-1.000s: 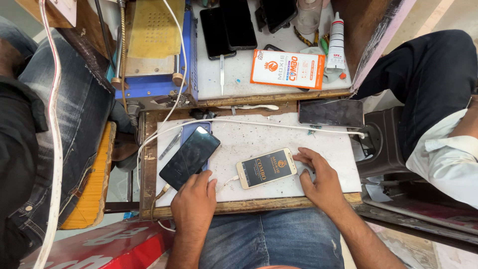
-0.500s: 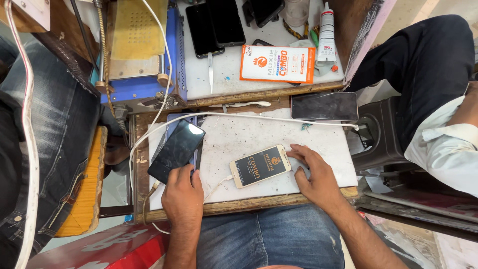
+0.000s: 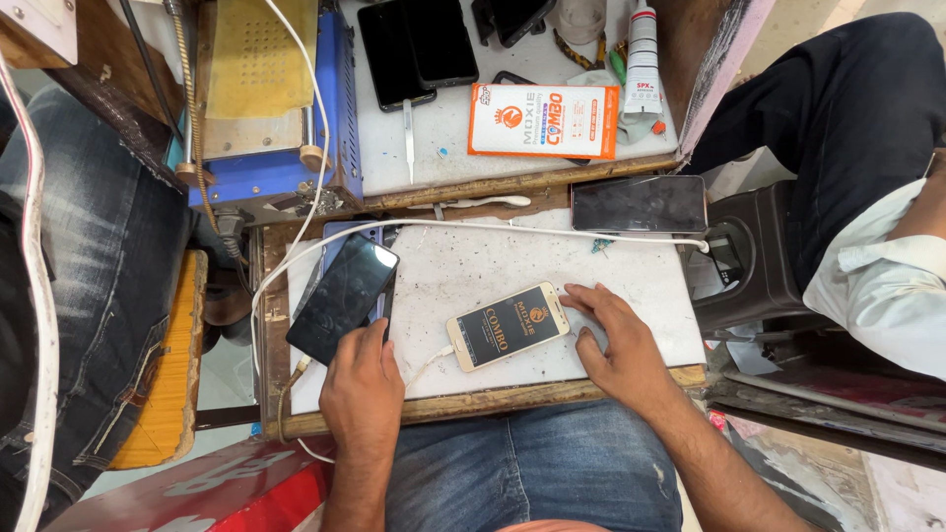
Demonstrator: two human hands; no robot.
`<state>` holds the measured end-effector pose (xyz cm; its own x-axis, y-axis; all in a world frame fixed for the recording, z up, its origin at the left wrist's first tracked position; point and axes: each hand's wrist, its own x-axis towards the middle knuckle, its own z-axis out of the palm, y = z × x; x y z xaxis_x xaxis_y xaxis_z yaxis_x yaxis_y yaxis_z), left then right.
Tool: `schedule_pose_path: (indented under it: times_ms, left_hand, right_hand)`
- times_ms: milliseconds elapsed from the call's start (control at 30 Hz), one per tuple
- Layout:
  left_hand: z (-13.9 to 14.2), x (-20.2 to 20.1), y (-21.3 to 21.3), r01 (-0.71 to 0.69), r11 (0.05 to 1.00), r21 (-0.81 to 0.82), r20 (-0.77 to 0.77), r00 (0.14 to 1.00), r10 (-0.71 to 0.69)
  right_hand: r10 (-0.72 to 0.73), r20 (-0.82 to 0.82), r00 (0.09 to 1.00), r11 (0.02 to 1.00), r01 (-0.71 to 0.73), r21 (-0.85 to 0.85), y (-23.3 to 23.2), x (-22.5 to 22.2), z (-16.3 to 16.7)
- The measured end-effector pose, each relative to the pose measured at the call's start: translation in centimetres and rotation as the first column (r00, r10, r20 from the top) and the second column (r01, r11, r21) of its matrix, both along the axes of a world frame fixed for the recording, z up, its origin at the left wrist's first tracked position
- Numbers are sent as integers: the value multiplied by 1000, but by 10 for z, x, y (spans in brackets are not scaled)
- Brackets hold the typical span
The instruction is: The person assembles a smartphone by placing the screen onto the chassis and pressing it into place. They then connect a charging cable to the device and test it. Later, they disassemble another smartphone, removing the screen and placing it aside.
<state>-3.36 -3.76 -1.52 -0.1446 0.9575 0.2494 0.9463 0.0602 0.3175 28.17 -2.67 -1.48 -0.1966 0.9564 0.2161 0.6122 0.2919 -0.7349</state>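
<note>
left hand (image 3: 362, 394): grip holds black phone (image 3: 342, 298) | right hand (image 3: 619, 345): flat, touching gold phone (image 3: 507, 326)

An orange-and-white flat package (image 3: 543, 120) lies on the upper desk; a gold phone's dark lit screen (image 3: 508, 326) faces up below.

The person wears blue denim jeans (image 3: 532, 468), and both forearms are bare, without sleeves.
</note>
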Motion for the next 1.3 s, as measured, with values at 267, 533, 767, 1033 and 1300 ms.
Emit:
schedule_pose_path:
  times_ms: [267, 533, 767, 1033, 1300]
  left_hand:
    - [11, 6, 3, -7, 996, -94, 19, 1000, 9]
    - [27, 42, 4, 467, 870, -159, 164, 882, -443]
    - [18, 46, 0, 432, 894, -121, 128, 900, -418]
    - [2, 40, -2, 440, 897, -37, 142, 891, -431]
    - [3, 41, -3, 462, 886, -28, 151, 878, -453]
  right_hand:
    - [9, -26, 1000, 999, -10, -32, 1, -5, 11]
    - [62, 20, 998, 998, -62, -12, 5, -9, 20]
    - [-82, 11, 997, 997, 82, 1, 0, -9, 14]
    - [-13, 36, 999, 998, 10, 62, 2, -10, 17]
    - [-7, 62, 998, 1000, 5, 28, 3, -7, 10]
